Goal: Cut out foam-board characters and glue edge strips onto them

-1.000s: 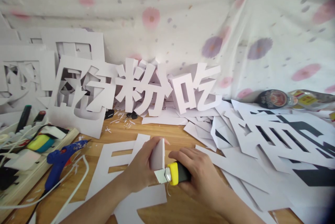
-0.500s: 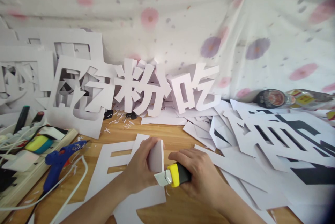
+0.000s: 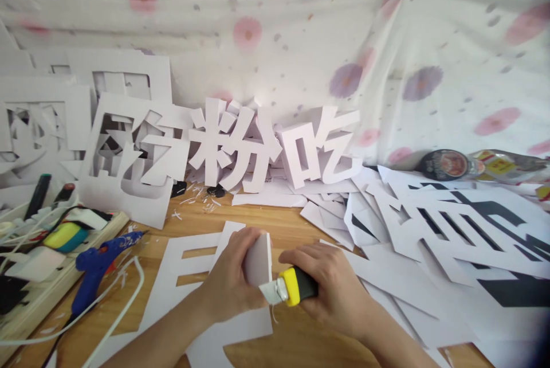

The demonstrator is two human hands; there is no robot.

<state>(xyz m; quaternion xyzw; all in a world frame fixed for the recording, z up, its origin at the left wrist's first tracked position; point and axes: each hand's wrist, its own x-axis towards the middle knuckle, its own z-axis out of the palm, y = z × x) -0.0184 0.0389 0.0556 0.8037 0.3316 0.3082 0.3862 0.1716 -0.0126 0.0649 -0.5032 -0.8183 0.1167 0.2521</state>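
In my left hand (image 3: pixel 230 276) is a small white foam board piece (image 3: pixel 258 259), held upright with its thin edge turned to the right. My right hand (image 3: pixel 330 285) is closed around a yellow and black utility knife (image 3: pixel 296 286). The knife's blade (image 3: pixel 272 292) points left and lies at the lower edge of the piece, near my left fingertips; whether it touches I cannot tell. Beneath my left hand lies a white cut-out sheet (image 3: pixel 172 265) on the wooden table (image 3: pixel 240 216). A thin curled shaving hangs below the blade.
A blue glue gun (image 3: pixel 92 265) with a white cable lies left, beside a power strip (image 3: pixel 64 299). White three-dimensional characters (image 3: pixel 240 144) stand at the back. Cut-out boards (image 3: pixel 129 156) lean at the left. Sheets and scraps (image 3: pixel 429 282) cover the right side, with a bottle (image 3: pixel 447 163) behind.
My right hand and the knife have shifted slightly right. The board piece in my left hand stays almost in place, and the view has moved a little.
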